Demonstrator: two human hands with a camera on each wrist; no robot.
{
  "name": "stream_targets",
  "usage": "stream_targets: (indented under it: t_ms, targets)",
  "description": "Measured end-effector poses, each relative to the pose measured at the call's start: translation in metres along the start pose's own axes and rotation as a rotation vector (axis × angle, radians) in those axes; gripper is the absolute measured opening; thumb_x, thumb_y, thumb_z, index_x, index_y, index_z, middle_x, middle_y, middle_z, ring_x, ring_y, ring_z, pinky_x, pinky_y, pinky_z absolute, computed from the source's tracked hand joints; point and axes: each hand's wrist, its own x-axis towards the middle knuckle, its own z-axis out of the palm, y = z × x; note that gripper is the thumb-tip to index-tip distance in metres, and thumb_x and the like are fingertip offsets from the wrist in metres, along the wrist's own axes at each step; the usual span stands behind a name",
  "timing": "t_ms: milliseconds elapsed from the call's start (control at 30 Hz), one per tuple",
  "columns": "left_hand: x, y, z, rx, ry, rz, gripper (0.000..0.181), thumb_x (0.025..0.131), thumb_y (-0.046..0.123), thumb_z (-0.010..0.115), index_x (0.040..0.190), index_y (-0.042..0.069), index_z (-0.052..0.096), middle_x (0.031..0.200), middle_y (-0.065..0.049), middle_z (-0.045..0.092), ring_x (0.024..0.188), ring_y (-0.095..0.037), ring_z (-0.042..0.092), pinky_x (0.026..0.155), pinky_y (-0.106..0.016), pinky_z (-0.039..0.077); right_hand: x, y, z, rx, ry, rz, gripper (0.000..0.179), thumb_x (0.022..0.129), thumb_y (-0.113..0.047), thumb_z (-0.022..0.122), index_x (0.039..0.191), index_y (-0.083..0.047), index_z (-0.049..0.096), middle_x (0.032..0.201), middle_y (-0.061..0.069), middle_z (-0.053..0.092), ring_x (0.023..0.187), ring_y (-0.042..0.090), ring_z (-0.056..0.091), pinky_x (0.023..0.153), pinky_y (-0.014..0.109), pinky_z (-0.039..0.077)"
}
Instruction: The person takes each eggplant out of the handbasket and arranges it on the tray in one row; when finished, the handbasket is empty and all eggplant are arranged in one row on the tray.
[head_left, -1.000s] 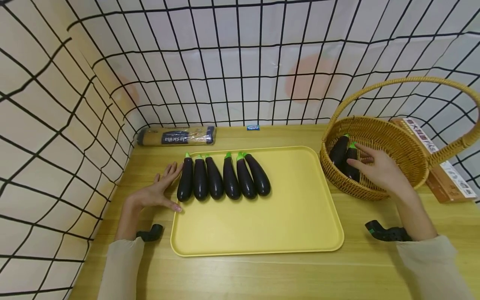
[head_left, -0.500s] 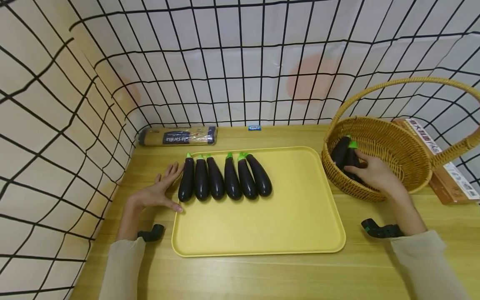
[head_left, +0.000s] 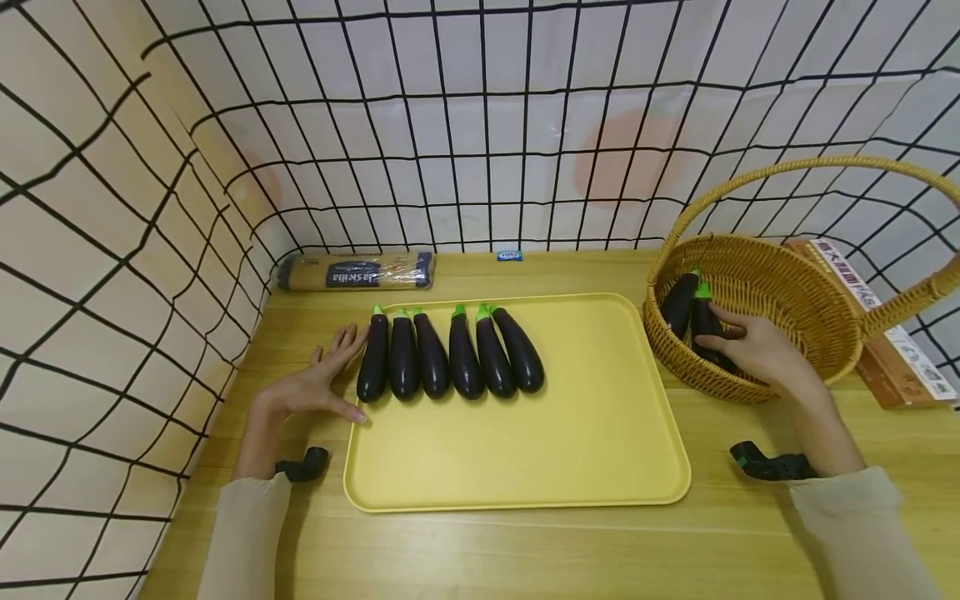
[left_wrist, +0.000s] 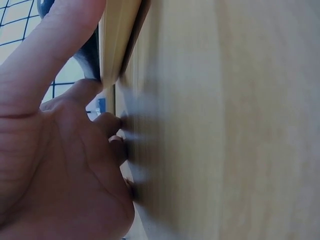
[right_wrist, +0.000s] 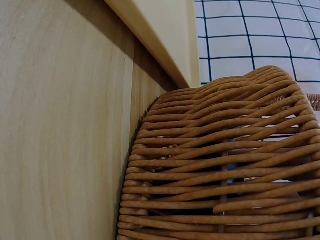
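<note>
In the head view my right hand (head_left: 757, 350) reaches into the wicker basket (head_left: 787, 242) and pinches an eggplant (head_left: 703, 318) between thumb and fingers. A second eggplant (head_left: 678, 304) lies to its left in the basket. My left hand (head_left: 311, 387) is spread at the left edge of the yellow tray (head_left: 517, 458). Its thumb lies over the rim, and its fingertips are right beside the leftmost eggplant (head_left: 372, 358) of a row of several, green stems pointing away. In the right wrist view the basket wall (right_wrist: 225, 165) hides the right hand.
A wrapped packet (head_left: 356, 272) and a small blue packet (head_left: 509, 256) lie behind the tray. An orange-brown box (head_left: 900, 358) lies right of the basket, whose handle arches high. Black wire grid (head_left: 487, 125) stands along the back and left.
My right hand has come down around the right-hand eggplant in the basket, and that eggplant's lower end has shifted right. The left hand and the row on the tray stay put.
</note>
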Motion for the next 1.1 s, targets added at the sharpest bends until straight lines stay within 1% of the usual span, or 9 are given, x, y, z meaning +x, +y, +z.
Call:
stream_targets:
  t_ms: [167, 333, 467, 700, 800, 900, 967, 1033, 1100]
  targets:
    - [0.001, 0.001, 0.000, -0.010, -0.001, 0.003, 0.139, 0.073, 0.033, 0.095, 0.167, 0.011, -0.006, 0.168, -0.023, -0.029, 0.153, -0.044, -0.034, 0.117, -0.070, -0.027, -0.001, 0.002, 0.000, 0.033, 0.001, 0.020, 0.085, 0.106, -0.051, 0.052, 0.164, -0.007, 0.009, 0.154, 0.047, 0.028, 0.131, 0.064, 0.042, 0.095, 0.063, 0.048]
    - [0.001, 0.001, 0.000, -0.004, -0.002, 0.004, 0.139, 0.074, 0.033, 0.094, 0.166, 0.011, -0.007, 0.168, -0.023, -0.029, 0.153, -0.043, -0.034, 0.117, -0.071, -0.027, -0.005, 0.003, -0.004, 0.055, 0.008, 0.006, 0.084, 0.106, -0.050, 0.052, 0.165, -0.008, 0.009, 0.154, 0.048, 0.027, 0.133, 0.065, 0.039, 0.099, 0.069, 0.046]
    - [0.001, 0.001, 0.000, -0.007, -0.001, 0.008, 0.139, 0.074, 0.032, 0.094, 0.166, 0.010, -0.007, 0.168, -0.023, -0.030, 0.153, -0.043, -0.034, 0.117, -0.071, -0.027, -0.011, 0.001, -0.012, 0.050, 0.054, -0.020, 0.082, 0.105, -0.051, 0.052, 0.165, -0.012, 0.012, 0.153, 0.048, 0.031, 0.122, 0.057, 0.051, 0.090, 0.061, 0.050]
    - [0.000, 0.001, 0.000, -0.009, -0.004, -0.005, 0.140, 0.073, 0.033, 0.094, 0.166, 0.011, -0.007, 0.167, -0.022, -0.030, 0.153, -0.043, -0.035, 0.117, -0.070, -0.027, -0.033, -0.013, -0.028, 0.148, 0.096, -0.024, 0.083, 0.102, -0.058, 0.055, 0.165, -0.028, 0.011, 0.157, 0.042, 0.032, 0.133, 0.055, 0.043, 0.087, 0.058, 0.049]
    - [0.001, 0.001, 0.000, -0.013, -0.005, 0.001, 0.140, 0.073, 0.033, 0.094, 0.166, 0.010, -0.008, 0.167, -0.023, -0.030, 0.152, -0.043, -0.035, 0.117, -0.070, -0.028, -0.044, -0.019, -0.031, 0.179, 0.067, -0.032, 0.080, 0.102, -0.057, 0.057, 0.165, -0.032, 0.015, 0.160, 0.039, 0.031, 0.137, 0.056, 0.039, 0.095, 0.065, 0.047]
    - [0.001, 0.001, 0.001, -0.014, -0.006, 0.006, 0.140, 0.073, 0.033, 0.094, 0.166, 0.010, -0.008, 0.167, -0.023, -0.030, 0.152, -0.044, -0.035, 0.117, -0.070, -0.028, -0.054, -0.024, -0.032, 0.201, 0.006, -0.075, 0.074, 0.104, -0.049, 0.058, 0.165, -0.035, 0.019, 0.164, 0.035, 0.028, 0.143, 0.057, 0.032, 0.103, 0.081, 0.032]
    - [0.001, 0.001, 0.001, -0.009, -0.006, 0.006, 0.140, 0.073, 0.033, 0.094, 0.166, 0.010, -0.008, 0.167, -0.023, -0.030, 0.152, -0.044, -0.035, 0.117, -0.070, -0.028, -0.060, -0.027, -0.031, 0.208, -0.037, -0.122, 0.069, 0.105, -0.042, 0.058, 0.164, -0.037, 0.023, 0.166, 0.031, 0.027, 0.145, 0.052, 0.034, 0.102, 0.079, 0.035]
    - [0.001, 0.001, 0.001, -0.002, -0.005, 0.001, 0.140, 0.074, 0.033, 0.094, 0.166, 0.010, -0.008, 0.167, -0.023, -0.030, 0.153, -0.043, -0.035, 0.117, -0.070, -0.027, -0.064, -0.031, -0.028, 0.194, -0.067, -0.179, 0.066, 0.107, -0.036, 0.058, 0.164, -0.037, 0.026, 0.165, 0.027, 0.034, 0.138, 0.036, 0.047, 0.100, 0.063, 0.049]
    - [0.001, 0.001, 0.000, -0.001, -0.007, -0.003, 0.140, 0.074, 0.033, 0.094, 0.166, 0.010, -0.008, 0.167, -0.022, -0.030, 0.153, -0.043, -0.035, 0.117, -0.070, -0.027, -0.066, -0.039, -0.023, 0.176, -0.090, -0.235, 0.064, 0.107, -0.033, 0.058, 0.163, -0.037, 0.029, 0.162, 0.024, 0.040, 0.129, 0.027, 0.052, 0.091, 0.045, 0.054]
